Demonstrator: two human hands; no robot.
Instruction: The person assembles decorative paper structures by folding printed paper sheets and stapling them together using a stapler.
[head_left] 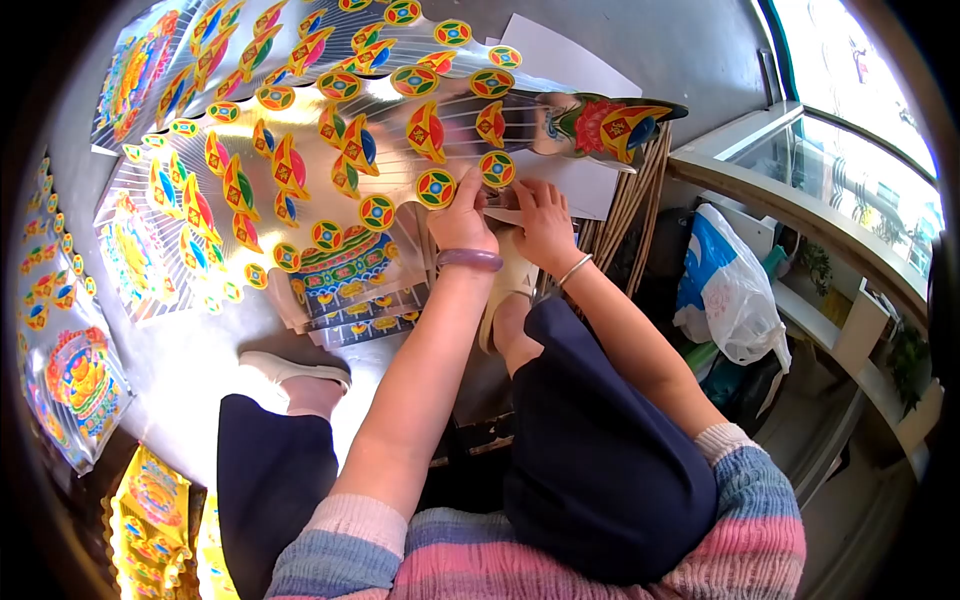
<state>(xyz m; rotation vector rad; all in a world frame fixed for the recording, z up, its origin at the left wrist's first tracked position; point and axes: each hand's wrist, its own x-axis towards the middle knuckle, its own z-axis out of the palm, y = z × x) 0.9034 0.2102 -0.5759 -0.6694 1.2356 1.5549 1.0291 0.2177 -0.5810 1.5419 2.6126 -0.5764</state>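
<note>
A large shiny sheet (300, 170), printed with coloured discs and leaf shapes, spreads across the upper middle. Its narrow right end carries a red flower. At the sheet's lower edge, my left hand (464, 222) pinches the rim beside a round disc, a purple bangle on its wrist. Close by on the right, my right hand (543, 225) has its fingers bent at the same edge, a pale bangle on its wrist; what lies between those fingertips is too small to tell. Thin brown sticks (640, 210) lie just right of my right hand.
More printed sheets (345, 280) lie under the large one, with another silver sheet (75, 370) at far left and yellow ones (150, 520) at lower left. A white and blue plastic bag (730, 290) sits at right, below a framed glass case (850, 170). My shoes rest on the floor.
</note>
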